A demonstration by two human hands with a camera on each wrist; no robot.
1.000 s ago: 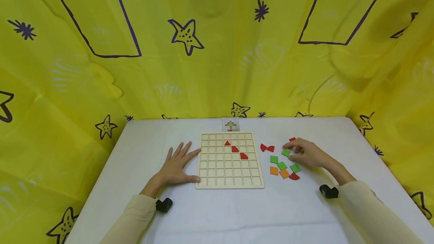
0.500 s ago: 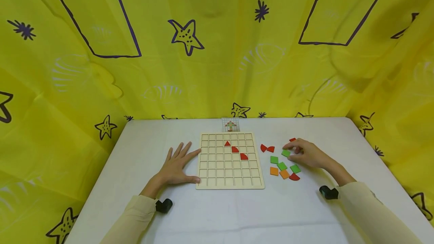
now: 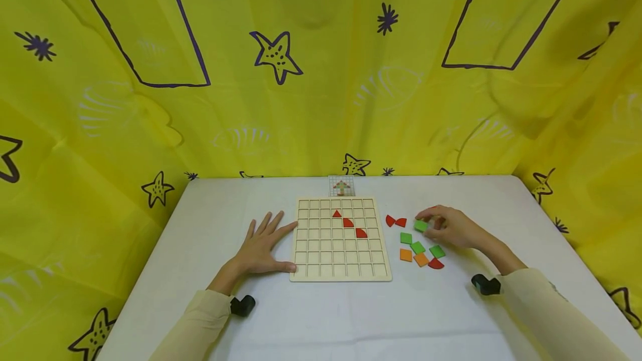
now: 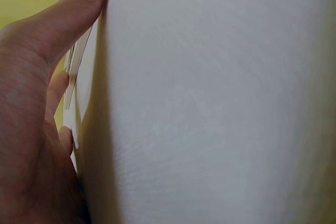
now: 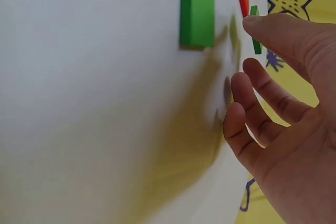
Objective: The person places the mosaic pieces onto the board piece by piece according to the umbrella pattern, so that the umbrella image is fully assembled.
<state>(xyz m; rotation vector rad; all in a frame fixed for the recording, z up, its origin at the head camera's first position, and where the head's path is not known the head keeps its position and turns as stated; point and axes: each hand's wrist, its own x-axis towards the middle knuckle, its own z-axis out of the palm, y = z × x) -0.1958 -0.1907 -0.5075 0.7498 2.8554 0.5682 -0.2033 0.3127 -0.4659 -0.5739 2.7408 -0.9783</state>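
Observation:
Spread flat, my left hand [image 3: 261, 248] rests at the left side of the pale wooden grid board [image 3: 315, 272]; its thumb and forefinger touch that edge. On the board's squares lie a red triangle [image 3: 336, 214] and two red quarter-circle pieces, the lower being one quarter-circle [image 3: 361, 233]. To the right of the board, my right hand [image 3: 453, 228] pinches a green square tile [image 3: 421, 226] between thumb and forefinger. In the right wrist view this green tile [image 5: 255, 38] is seen nearly edge-on, with the other fingers curled loosely below it.
Between board and right hand lie red pieces [image 3: 400, 222], loose green tiles [image 3: 405, 238], orange squares [image 3: 405, 255] and a red quarter-circle [image 3: 436, 263]. A small pattern card [image 3: 341, 186] stands behind the board. A yellow patterned curtain [image 3: 321, 99] borders the white table [image 3: 301, 322].
My right hand has gripped the green tile and shifted it slightly left. A red piece formerly visible behind that hand is now hidden. The left hand has stayed at the board.

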